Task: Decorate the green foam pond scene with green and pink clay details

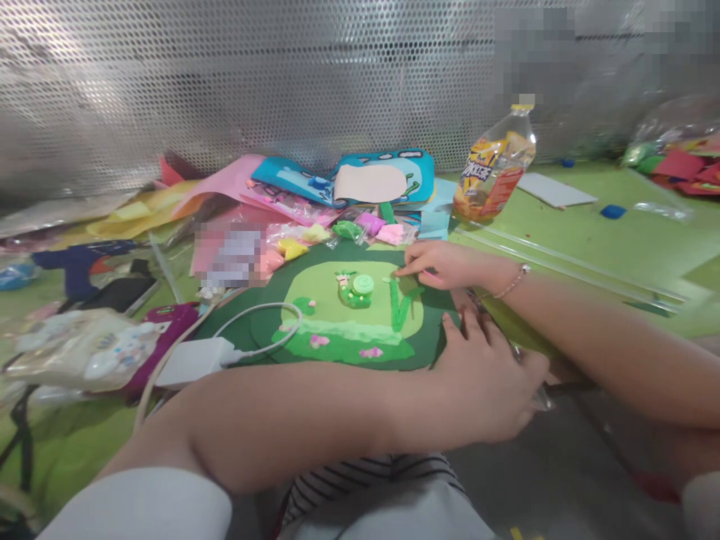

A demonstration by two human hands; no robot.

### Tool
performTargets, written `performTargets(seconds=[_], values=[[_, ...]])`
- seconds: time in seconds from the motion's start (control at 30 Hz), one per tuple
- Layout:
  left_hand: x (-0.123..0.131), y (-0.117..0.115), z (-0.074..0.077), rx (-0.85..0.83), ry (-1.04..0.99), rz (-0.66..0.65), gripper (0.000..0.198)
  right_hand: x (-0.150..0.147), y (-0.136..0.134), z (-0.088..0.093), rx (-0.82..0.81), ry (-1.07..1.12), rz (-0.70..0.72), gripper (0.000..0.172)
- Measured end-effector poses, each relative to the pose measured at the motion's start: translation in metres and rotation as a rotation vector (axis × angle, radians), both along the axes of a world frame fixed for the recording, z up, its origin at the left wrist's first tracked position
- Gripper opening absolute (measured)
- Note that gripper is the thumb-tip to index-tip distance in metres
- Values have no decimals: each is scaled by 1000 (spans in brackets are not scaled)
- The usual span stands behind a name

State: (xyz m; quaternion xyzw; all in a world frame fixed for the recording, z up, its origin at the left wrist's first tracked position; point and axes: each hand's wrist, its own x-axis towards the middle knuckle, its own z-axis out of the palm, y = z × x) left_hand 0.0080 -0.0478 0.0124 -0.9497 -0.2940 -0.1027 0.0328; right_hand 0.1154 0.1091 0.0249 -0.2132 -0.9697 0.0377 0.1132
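Observation:
A dark green board (pixel 236 330) lies in front of me with a light green clay picture on it: a green snail (pixel 356 289), grass stalks (pixel 400 304), small pink flowers. My right hand (pixel 436 264) reaches in from the right, fingers pinched together at the top of the grass stalks, a thin pink stick showing under them. My left hand (pixel 484 367) crosses my body and rests fingers-down on the board's right edge, over clear plastic.
Bags of coloured clay (pixel 360 226) and pink and blue paper lie behind the board. A tilted drink bottle (pixel 495 169) stands at the right. A white charger with cable (pixel 194 361), a purple case and a plastic pouch (pixel 84 349) sit left. Perforated metal wall behind.

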Motion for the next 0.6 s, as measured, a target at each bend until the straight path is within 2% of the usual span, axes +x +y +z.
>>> performTargets(seconds=[0.23, 0.6], values=[[0, 0, 2, -17, 9, 6, 41, 3, 2, 1, 13, 9, 56, 44], [0, 0, 1, 16, 7, 0, 43, -2, -3, 2, -16, -13, -3, 46]])
